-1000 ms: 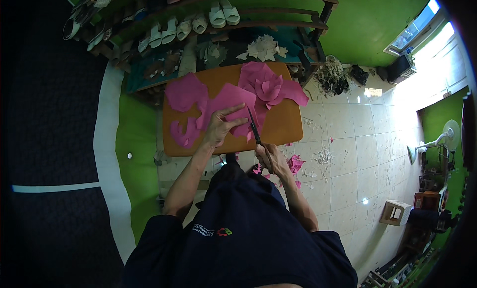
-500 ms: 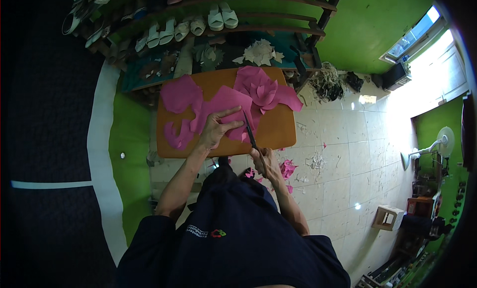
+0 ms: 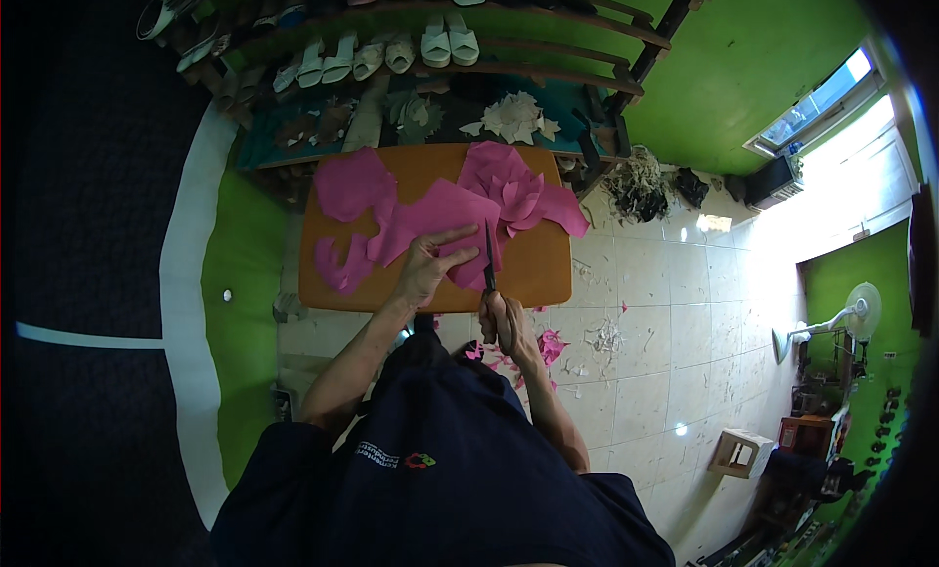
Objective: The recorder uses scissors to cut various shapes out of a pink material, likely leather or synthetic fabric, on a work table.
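Note:
My left hand grips a pink sheet near its lower edge, index and middle fingers stretched over the top, thumb hidden. In my right hand is a pair of dark scissors; its blades point away from me and lie along the sheet's right part. Whether the sheet is leather, felt or paper, I cannot tell. Right behind the blades sits a cluster of pink petal shapes. A rounded pink piece and a curved pink offcut lie at the left of the brown table.
Beyond the table, a wooden rack carries rows of sandals. Under it are a cream cluster of cut pieces and a green one. Pink scraps and pale shavings litter the tiled floor. A white fan stands right.
My right hand has shifted slightly left and down, and the scissors now point more straight ahead. The left hand keeps its hold on the sheet. The whole view has shifted a little.

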A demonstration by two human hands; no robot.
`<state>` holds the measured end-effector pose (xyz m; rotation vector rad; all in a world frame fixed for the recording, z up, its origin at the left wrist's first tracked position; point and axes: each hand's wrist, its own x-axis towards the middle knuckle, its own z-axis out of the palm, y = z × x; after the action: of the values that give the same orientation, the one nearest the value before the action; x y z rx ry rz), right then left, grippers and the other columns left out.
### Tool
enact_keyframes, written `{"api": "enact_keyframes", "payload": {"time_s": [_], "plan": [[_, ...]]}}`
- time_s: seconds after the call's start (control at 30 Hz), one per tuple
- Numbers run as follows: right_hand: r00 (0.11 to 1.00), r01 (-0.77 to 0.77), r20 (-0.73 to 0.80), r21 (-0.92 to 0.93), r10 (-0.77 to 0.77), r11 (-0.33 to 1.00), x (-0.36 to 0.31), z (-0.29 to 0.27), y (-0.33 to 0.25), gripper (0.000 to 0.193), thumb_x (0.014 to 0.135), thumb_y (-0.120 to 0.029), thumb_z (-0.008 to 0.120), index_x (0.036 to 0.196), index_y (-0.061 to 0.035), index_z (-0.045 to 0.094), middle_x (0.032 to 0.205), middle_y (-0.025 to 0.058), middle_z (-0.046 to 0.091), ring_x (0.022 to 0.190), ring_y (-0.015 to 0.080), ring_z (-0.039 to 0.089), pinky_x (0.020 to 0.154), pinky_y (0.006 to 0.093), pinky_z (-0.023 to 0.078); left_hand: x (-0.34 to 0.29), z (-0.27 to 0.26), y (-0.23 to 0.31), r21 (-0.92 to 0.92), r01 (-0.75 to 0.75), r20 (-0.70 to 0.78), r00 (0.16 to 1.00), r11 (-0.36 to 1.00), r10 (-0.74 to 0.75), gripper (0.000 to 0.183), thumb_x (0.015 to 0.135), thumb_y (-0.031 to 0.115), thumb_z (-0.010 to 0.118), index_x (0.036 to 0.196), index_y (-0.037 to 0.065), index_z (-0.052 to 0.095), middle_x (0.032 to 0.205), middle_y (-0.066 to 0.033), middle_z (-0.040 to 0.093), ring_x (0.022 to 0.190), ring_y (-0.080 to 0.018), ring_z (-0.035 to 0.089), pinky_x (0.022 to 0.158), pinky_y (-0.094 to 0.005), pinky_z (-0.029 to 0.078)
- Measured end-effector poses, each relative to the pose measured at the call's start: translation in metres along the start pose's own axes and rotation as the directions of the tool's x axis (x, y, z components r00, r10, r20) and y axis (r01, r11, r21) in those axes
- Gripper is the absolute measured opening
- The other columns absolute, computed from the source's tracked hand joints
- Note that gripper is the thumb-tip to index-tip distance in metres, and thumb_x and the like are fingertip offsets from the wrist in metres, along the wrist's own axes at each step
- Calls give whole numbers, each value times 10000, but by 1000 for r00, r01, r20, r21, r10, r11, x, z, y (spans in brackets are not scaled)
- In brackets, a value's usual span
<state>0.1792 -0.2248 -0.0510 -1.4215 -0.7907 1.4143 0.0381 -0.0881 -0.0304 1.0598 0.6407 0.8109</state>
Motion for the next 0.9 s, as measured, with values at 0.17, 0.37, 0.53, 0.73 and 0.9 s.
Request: {"api": "enact_keyframes", "payload": {"time_s": [0.17, 0.37, 0.53, 0.73, 0.9], "plan": [[1000, -1, 25, 0, 1, 1000, -1, 0, -6, 482, 964, -520, 514, 787, -74, 478, 603, -19, 425, 492, 84, 420, 441, 258, 339, -2, -1, -1, -15, 19, -22, 1000, 1000, -20, 411, 851, -40, 715, 1249, 43, 662, 1126, -78, 705, 964, -114, 673, 889, -254, 552], [1000, -15, 1, 128, 15, 992, -5, 9, -5, 472, 953, -534, 558, 760, -120, 438, 597, -50, 391, 458, 57, 389, 413, 238, 293, -6, 5, -8, -101, 0, -93, 996, 995, -9, 430, 856, -58, 698, 1272, 34, 640, 1123, -84, 703, 963, -131, 686, 890, -262, 562], [996, -75, -35, 156, 81, 985, -4, 12, 1, 479, 930, -544, 588, 731, -134, 441, 596, -55, 407, 460, 55, 396, 416, 241, 298, -6, 11, -13, -165, -17, -112, 994, 986, -1, 441, 862, -66, 686, 1288, 32, 626, 1134, -95, 701, 968, -137, 688, 896, -269, 568], [997, 46, -60, 82, -41, 996, 3, 13, -6, 545, 938, -600, 538, 791, -77, 499, 588, -25, 410, 481, 92, 424, 448, 259, 350, -10, 17, -18, -185, 19, -133, 990, 983, -44, 447, 865, -67, 684, 1295, 36, 621, 1132, -96, 695, 962, -144, 687, 883, -270, 578], [997, 31, -75, 112, -23, 993, 8, 13, 4, 554, 937, -610, 536, 787, -79, 489, 584, -22, 409, 469, 92, 417, 436, 262, 344, -11, 23, -18, -199, -18, -197, 980, 980, -22, 459, 864, -69, 686, 1307, 22, 606, 1190, -100, 666, 982, -151, 680, 909, -286, 572]]}}
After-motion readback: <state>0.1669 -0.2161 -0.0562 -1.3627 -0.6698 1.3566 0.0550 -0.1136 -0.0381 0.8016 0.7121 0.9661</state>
